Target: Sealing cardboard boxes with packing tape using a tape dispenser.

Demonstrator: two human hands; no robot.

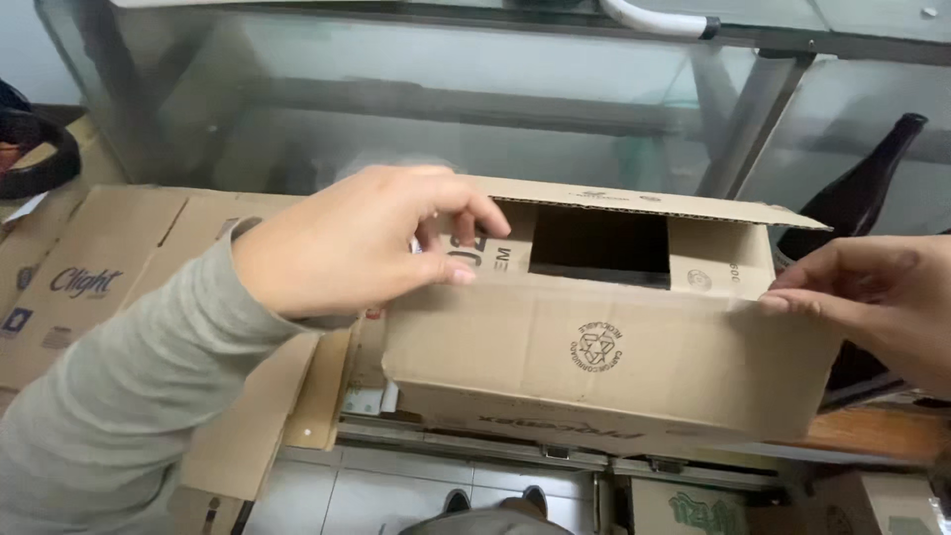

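A cardboard box (604, 347), long axis left-to-right, is pinched at both ends by the left hand (347, 238) and right hand (877, 297).

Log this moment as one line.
left hand: gripping box flap | right hand: pinching opposite flap edge | cardboard box: top partly open | dark bottle: behind

You see plain brown cardboard box (604, 347), dark printed recycling mark; your sleeve (129, 396) grey; bottle (862, 188) near-black; flattened cartons (109, 267) tan.
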